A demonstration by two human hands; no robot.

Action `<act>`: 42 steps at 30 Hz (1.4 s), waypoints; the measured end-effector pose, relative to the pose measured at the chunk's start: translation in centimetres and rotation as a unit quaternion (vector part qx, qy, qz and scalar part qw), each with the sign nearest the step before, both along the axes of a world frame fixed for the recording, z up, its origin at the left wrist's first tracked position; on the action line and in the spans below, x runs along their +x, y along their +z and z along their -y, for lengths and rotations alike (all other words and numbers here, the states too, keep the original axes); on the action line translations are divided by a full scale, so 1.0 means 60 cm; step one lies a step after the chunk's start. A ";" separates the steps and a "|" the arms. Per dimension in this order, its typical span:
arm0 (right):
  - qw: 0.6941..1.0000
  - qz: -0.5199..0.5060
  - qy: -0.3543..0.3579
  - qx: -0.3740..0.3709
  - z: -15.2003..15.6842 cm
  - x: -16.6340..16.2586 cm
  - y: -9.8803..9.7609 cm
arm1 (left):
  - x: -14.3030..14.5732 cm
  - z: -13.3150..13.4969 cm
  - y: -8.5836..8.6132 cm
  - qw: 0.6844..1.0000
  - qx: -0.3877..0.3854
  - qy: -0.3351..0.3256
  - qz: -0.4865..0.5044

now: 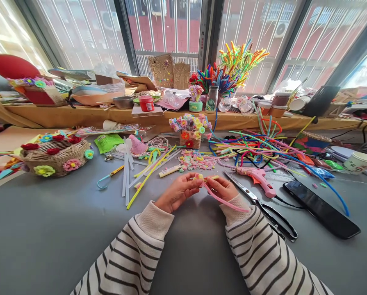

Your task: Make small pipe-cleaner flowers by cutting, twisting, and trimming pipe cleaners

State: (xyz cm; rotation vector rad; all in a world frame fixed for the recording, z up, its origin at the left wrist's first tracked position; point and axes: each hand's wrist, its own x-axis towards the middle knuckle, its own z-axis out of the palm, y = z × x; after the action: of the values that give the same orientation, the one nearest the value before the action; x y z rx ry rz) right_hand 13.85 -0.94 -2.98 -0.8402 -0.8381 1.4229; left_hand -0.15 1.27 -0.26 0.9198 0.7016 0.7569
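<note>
Over the middle of the grey table, my left hand point(180, 189) pinches a small yellow and pink pipe-cleaner flower point(198, 177) between thumb and fingertips. Facing it, my right hand point(223, 188) is closed on a pink pipe cleaner point(222, 200), whose loose end curves down over my right cuff. A short yellowish stick point(212, 178) shows by the right fingertips; whether they grip it too I cannot tell. Just right of that hand lie large black-handled scissors point(254, 196) and a pink glue gun point(258, 179).
A black phone point(321, 209) lies at the right. Beyond the hands are cut pink bits point(197, 159), a pile of pipe cleaners point(254, 145) and a small flower box point(191, 141). Glue sticks point(125, 176) and a woven basket point(58, 157) are left. A crowded ledge point(94, 112) runs behind.
</note>
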 end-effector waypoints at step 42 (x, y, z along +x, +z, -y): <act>0.991 0.074 -0.070 0.086 -0.006 0.001 -0.004 | 0.005 0.003 -0.006 0.999 0.021 0.041 -0.010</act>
State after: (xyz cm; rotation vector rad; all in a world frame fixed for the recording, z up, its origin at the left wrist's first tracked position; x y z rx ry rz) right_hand 13.88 -0.55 -3.23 -0.8611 -0.9800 1.1581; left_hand 0.13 1.09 -0.64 0.9427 0.7476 0.8383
